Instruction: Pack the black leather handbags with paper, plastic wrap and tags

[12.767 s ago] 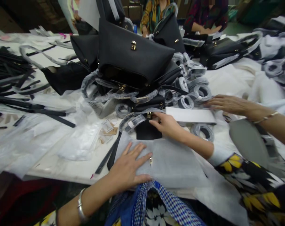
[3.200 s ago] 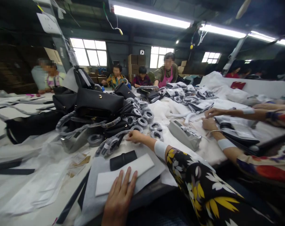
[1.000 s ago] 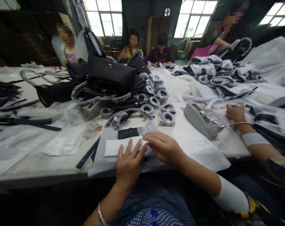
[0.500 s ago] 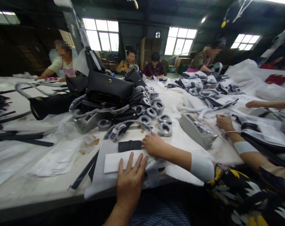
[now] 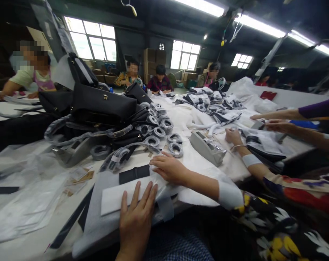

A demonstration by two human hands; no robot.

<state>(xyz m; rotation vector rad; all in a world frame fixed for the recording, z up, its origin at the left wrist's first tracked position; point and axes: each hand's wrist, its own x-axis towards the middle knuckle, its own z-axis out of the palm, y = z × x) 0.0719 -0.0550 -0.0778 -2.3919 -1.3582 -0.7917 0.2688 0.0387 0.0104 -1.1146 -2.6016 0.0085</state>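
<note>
My left hand (image 5: 136,217) lies flat with its fingers spread over a white padded rectangle (image 5: 114,197). This rectangle rests on a flat bundle in translucent white wrapping (image 5: 95,221) at the table's front edge. Just behind it is a folded black piece with a band around its middle (image 5: 134,174). My right hand (image 5: 168,168) reaches in from the right, its fingers stretched out over that black piece's right end. The underside of its fingers is hidden. A loose flap of clear film (image 5: 166,208) hangs beside my left hand, over the edge.
Black handbags (image 5: 104,103) are piled behind, with several film-wrapped coils (image 5: 166,125) beside them. Grey tape dispensers (image 5: 208,148) stand right and left. Clear bags (image 5: 42,203) lie at left. At right, a co-worker's hand (image 5: 233,137) is near another wrapped bundle (image 5: 265,139).
The view has swung to the right, so the table things sit further left. My left hand stays flat on the white rectangle. My right hand's fingers look straighter at the black piece's end.
</note>
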